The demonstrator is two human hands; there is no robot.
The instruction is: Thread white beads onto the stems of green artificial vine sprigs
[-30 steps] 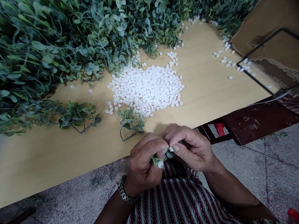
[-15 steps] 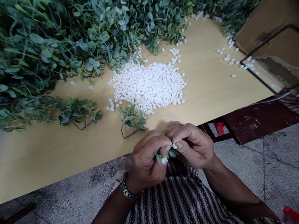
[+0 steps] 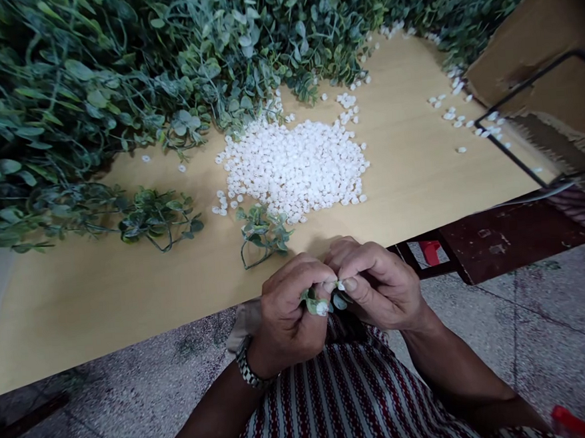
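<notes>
Both hands meet just off the table's front edge. My left hand is closed on a small green leafy sprig, which has a white piece on it. Pinched in the fingertips of my right hand is a small white bead, touching the sprig beside my left thumb. Beyond the hands, a heap of white beads lies on the tan table. A loose leafy sprig rests between the heap and my left hand.
Dense artificial greenery covers the table's far side. Another sprig lies at the left. At the right stand a torn cardboard box and a black metal frame, with scattered beads nearby. A dark red bench is below the table.
The view has shifted slightly, so the table's contents appear a little further right. Both hands keep nearly the same pinch on the sprig and bead.
</notes>
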